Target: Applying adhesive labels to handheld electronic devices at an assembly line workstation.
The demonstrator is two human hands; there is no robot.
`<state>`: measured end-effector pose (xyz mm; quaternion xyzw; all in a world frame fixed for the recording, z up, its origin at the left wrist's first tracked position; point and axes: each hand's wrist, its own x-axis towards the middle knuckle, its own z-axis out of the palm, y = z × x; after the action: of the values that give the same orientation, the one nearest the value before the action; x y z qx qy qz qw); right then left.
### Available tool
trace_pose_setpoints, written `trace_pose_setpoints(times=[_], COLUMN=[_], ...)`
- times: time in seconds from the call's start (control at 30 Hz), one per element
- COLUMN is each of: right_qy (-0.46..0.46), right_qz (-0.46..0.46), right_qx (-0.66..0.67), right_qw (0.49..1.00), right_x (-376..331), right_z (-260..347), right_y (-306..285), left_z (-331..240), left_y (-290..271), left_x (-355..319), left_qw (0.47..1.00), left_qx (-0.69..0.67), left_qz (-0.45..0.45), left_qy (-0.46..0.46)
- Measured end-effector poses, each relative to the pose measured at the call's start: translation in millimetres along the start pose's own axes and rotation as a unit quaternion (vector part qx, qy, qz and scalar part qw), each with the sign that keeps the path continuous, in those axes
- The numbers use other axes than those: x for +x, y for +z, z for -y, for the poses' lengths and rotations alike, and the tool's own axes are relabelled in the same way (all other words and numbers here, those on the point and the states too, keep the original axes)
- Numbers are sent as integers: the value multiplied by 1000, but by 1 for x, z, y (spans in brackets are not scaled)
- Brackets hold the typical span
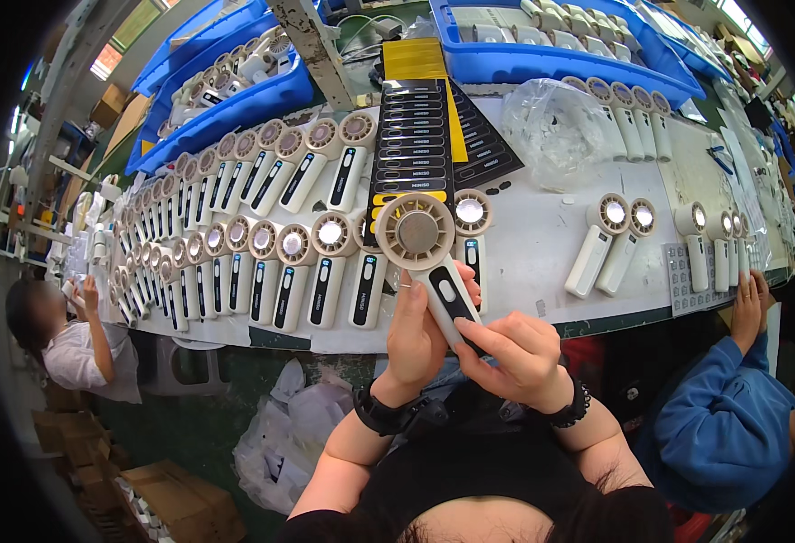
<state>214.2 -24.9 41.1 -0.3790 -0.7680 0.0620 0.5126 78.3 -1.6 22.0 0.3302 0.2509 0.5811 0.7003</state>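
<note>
In front of my chest I hold a cream-white handheld fan (416,233), its round head up and its handle slanting down to the right. My left hand (413,342) is wrapped round the handle from the left, fingertips showing on the far side. My right hand (524,358) is closed at the handle's lower end, with index finger and thumb against the black strip (456,312) on its front. Behind the fan lies a sheet of black stickers (411,149). Another handheld fan (472,214) lies just behind my left fingers, partly hidden.
Rows of fans with black strips (332,233) cover the table's left side; plain white fans (613,213) lie at the right. Blue bins (560,68) stand behind, near a clear plastic bag (556,127). A metal post (312,50) rises at the back. People sit at both sides.
</note>
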Motion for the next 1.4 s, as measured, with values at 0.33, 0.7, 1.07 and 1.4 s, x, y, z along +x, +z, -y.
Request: trace_pose_setpoints(times=[0.33,0.7,1.07,1.4], right_qy=[-1,5,17,91], right_qz=[0,4,12,83], right_qx=[7,12,15,115], right_qw=[1000,1000,1000,986], right_x=[-2,-4,-5,-1], right_z=[-2,-2,-2,0], right_y=[1,3,6,-1], left_z=[2,2,0,2], left_y=[1,7,14,1], left_x=[1,2,3,6], left_qw=[1000,998,994,994], left_qx=[-8,58,92,92], left_qz=[15,-28,-66,-59], left_qy=[1,10,5,15])
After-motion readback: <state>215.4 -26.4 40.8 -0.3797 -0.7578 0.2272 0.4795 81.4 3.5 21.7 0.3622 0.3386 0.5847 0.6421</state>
